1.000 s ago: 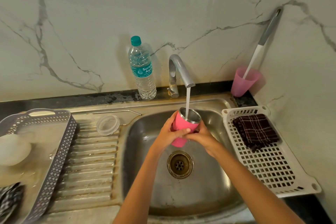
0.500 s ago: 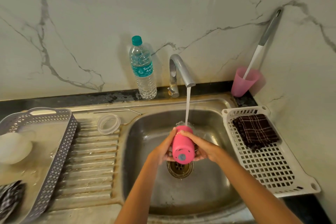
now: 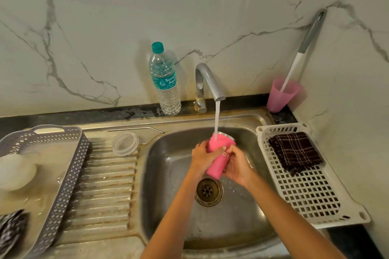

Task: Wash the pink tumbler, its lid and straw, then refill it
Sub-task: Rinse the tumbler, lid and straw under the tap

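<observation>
Tumbler [image 3: 219,159] (base hidden) gripped by closed left hand [image 3: 203,156] and right hand [image 3: 237,166].

Home kitchen: steel sink [image 3: 160,174] with drainboard, running tap [image 3: 207,82], marble backsplash [image 3: 105,38], dish baskets [image 3: 311,202].

Pink tumbler [image 3: 220,154] turned mouth-up again, stream now hitting its side

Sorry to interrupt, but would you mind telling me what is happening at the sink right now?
A person is rinsing the pink tumbler over the sink, gripping it with the left hand and right hand. Water from the tap lands near its rim. The clear lid and metal straw lie on the drainboard, and the water bottle stands capped beside the tap.
</observation>
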Demonstrator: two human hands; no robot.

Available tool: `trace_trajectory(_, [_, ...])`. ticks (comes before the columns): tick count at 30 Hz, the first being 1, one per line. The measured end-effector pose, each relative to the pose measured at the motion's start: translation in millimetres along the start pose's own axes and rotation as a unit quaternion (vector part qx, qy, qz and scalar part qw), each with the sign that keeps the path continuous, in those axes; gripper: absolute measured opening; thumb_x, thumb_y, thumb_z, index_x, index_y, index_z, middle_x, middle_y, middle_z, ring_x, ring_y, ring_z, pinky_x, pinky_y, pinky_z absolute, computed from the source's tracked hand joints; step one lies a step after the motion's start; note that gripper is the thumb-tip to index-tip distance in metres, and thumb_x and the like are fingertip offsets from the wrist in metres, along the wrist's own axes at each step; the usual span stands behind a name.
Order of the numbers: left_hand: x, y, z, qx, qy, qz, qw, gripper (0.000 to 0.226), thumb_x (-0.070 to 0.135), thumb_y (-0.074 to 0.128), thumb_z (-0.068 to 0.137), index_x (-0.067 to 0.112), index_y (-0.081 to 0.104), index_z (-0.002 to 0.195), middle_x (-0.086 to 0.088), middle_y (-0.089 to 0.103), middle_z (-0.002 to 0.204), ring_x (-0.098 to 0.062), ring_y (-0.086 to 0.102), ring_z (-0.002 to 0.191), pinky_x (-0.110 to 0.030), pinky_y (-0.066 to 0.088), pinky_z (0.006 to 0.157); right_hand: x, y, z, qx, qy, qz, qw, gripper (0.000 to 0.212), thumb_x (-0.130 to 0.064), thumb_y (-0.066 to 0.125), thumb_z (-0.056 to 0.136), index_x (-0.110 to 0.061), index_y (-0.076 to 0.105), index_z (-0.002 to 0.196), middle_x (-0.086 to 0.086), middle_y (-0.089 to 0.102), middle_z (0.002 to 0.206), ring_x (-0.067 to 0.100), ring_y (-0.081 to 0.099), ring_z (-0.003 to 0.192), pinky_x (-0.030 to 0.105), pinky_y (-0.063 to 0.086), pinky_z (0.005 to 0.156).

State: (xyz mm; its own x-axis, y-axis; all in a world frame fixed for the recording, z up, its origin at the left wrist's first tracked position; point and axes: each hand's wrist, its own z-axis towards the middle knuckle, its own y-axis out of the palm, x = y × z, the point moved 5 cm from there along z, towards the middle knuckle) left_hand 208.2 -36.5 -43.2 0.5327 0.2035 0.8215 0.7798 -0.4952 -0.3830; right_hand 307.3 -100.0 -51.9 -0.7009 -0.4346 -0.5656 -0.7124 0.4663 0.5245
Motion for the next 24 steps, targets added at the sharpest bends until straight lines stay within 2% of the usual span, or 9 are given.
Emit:
trace_trajectory(4, [10,-3,-2,0.045,0.026,0.045,0.998,0.079,0.054,0.073,0.079,0.019,0.043,0.142,-0.005,0.044,0.128,-0.020,0.031,0.126,-0.037,0.036,0.105,1,6,-1,-0.037,-0.038,0.088,0.995,0.040,-0.027,0.039,0.092,0.000,0.057,0.116,0.015,0.072,0.092,0.027,0.069,0.088,0.040,0.055,0.073])
trace_trajectory(7, [8,-6,-7,0.031,0.035,0.023,0.999,0.083,0.055,0.078,0.066,0.023,0.043,0.134,-0.001,0.042,0.122,-0.018,0.034,0.123,-0.038,0.041,0.103,1,4,3,-0.043,-0.052,0.102,0.992,0.049,-0.030,0.042,0.089,0.002,0.052,0.126,0.018,0.068,0.099,0.030,0.068,0.092,0.041,0.055,0.077])
trace_trajectory(9, [-1,-9,-11,0.000,0.023,-0.053,0.998,0.084,0.055,0.080,0.057,0.025,0.042,0.126,-0.001,0.046,0.122,-0.017,0.048,0.115,-0.036,0.050,0.094,2,3,4,-0.039,-0.054,0.060,0.996,0.053,-0.029,0.046,0.087,0.001,0.051,0.131,0.019,0.066,0.103,0.031,0.066,0.094,0.041,0.055,0.076])
trace_trajectory(14, [-25,-21,-28,0.003,0.008,-0.174,0.985,0.060,0.042,0.074,0.084,0.030,0.036,0.129,-0.007,0.059,0.122,-0.016,0.065,0.098,-0.031,0.058,0.077,8,7,-4,0.031,-0.093,-0.186,0.978,0.050,-0.043,0.051,0.097,-0.024,0.035,0.140,0.007,0.053,0.129,0.025,0.061,0.109,0.035,0.059,0.067])
trace_trajectory(18, [-30,-32,-46,0.004,-0.021,-0.226,0.974,0.049,0.045,0.058,0.094,0.032,0.033,0.133,-0.004,0.059,0.118,-0.014,0.066,0.090,-0.020,0.055,0.058,8,11,-17,0.001,-0.230,-0.447,0.864,0.044,-0.045,0.034,0.101,-0.052,0.021,0.143,0.000,0.056,0.122,0.006,0.065,0.092,0.025,0.057,0.070])
trace_trajectory(20, [-31,-39,-53,0.010,-0.032,-0.219,0.975,0.045,0.047,0.053,0.096,0.031,0.033,0.132,-0.003,0.057,0.115,-0.012,0.064,0.086,-0.020,0.053,0.056,13,16,-25,-0.033,-0.262,-0.521,0.811,0.053,-0.027,0.038,0.104,-0.058,0.017,0.143,0.003,0.060,0.099,0.000,0.064,0.074,0.020,0.053,0.065])
trace_trajectory(21, [-31,-44,-57,0.016,-0.037,-0.222,0.974,0.043,0.048,0.052,0.096,0.031,0.033,0.132,-0.002,0.058,0.112,-0.013,0.064,0.085,-0.022,0.053,0.058,15,18,-29,-0.053,-0.286,-0.558,0.777,0.066,-0.014,0.044,0.102,-0.056,0.014,0.145,0.006,0.060,0.102,0.000,0.063,0.075,0.018,0.053,0.068])
trace_trajectory(22, [-33,-49,-60,0.021,-0.042,-0.222,0.974,0.042,0.049,0.051,0.096,0.032,0.034,0.131,-0.002,0.058,0.110,-0.014,0.064,0.085,-0.024,0.054,0.060,17,20,-31,-0.070,-0.314,-0.602,0.731,0.081,-0.004,0.051,0.097,-0.053,0.010,0.147,0.010,0.055,0.120,0.002,0.063,0.086,0.019,0.054,0.075])
trace_trajectory(24, [-38,-59,-67,0.017,-0.047,-0.210,0.976,0.040,0.051,0.049,0.096,0.033,0.037,0.129,-0.005,0.060,0.112,-0.019,0.066,0.088,-0.026,0.056,0.063,25,27,-36,-0.083,-0.356,-0.682,0.633,0.102,0.001,0.064,0.086,-0.051,0.003,0.150,0.001,0.012,0.160,0.013,0.048,0.126,0.028,0.052,0.093])
